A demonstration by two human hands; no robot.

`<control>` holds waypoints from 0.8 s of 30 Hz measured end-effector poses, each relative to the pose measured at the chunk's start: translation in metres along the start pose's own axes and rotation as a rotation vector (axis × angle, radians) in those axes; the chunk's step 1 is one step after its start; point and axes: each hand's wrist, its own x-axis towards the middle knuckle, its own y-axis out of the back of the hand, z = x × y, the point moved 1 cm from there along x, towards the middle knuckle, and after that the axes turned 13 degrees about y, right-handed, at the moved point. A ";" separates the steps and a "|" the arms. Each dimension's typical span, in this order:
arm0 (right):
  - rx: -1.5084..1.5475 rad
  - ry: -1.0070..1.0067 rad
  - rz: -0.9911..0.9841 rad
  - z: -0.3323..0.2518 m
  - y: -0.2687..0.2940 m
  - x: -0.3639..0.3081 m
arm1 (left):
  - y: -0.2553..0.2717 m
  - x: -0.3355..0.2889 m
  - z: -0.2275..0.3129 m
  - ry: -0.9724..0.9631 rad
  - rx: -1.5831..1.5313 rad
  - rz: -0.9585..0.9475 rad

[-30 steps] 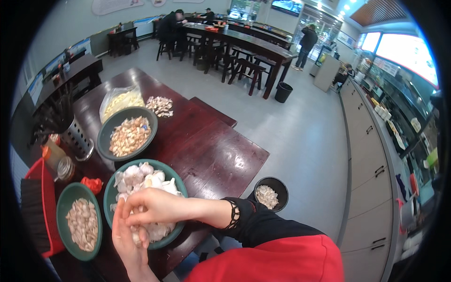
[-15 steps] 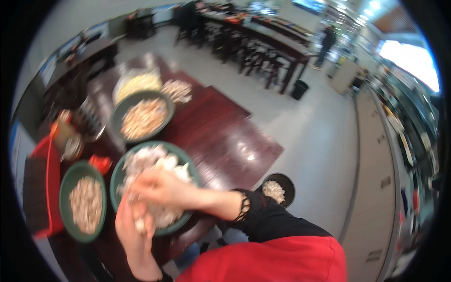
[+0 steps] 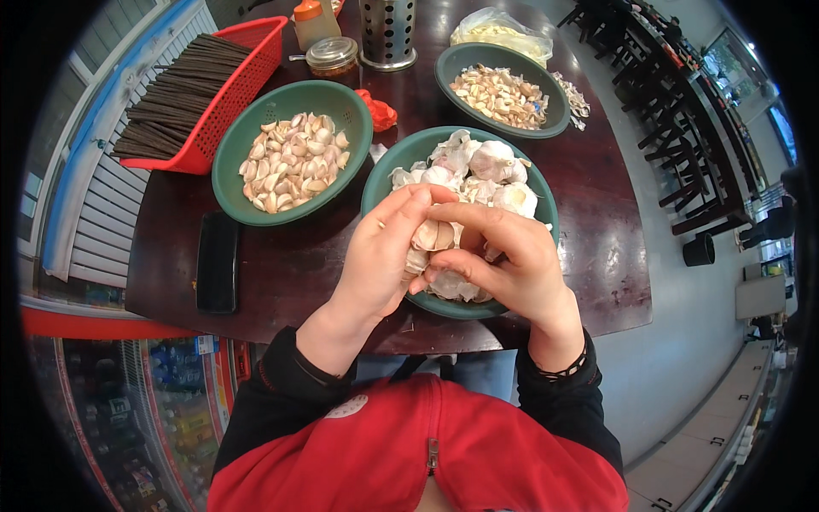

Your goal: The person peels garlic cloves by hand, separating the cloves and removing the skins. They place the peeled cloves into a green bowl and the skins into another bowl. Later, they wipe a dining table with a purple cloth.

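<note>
Both hands meet over a green bowl (image 3: 394, 162) of whole garlic bulbs (image 3: 493, 162) and papery skins. Between them is a partly opened garlic bulb (image 3: 437, 235) with its cloves showing. My left hand (image 3: 373, 252) closes on its left side, thumb near the top. My right hand (image 3: 512, 249) grips it from the right, thumb and forefinger bent against the cloves. Fingers cover part of the bulb. To the left, a green colander (image 3: 229, 166) contains loose unpeeled cloves (image 3: 294, 164). Farther back on the right, a darker bowl (image 3: 450, 70) holds more cloves and skins (image 3: 503, 96).
A dark phone (image 3: 217, 263) lies near the table's (image 3: 597, 282) left edge. Beyond the colander stand a red basket (image 3: 266, 64) of dark sticks, a lidded jar (image 3: 333, 58) and a perforated metal holder (image 3: 386, 34). A clear bag (image 3: 499, 34) and loose skins (image 3: 573, 101) sit back right.
The view has swung left and down onto the table. My right hand, which was across my left, now faces it from the right, with the garlic bulb between them.
</note>
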 end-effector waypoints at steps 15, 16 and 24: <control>0.113 0.044 0.220 0.003 -0.010 -0.005 | -0.002 -0.009 -0.008 -0.357 0.236 -0.072; 0.248 -0.002 0.218 0.004 -0.010 -0.005 | -0.002 -0.009 -0.008 -0.334 0.141 -0.134; 0.911 -0.573 0.080 0.002 -0.006 0.001 | -0.002 -0.002 -0.005 -0.181 0.142 -0.089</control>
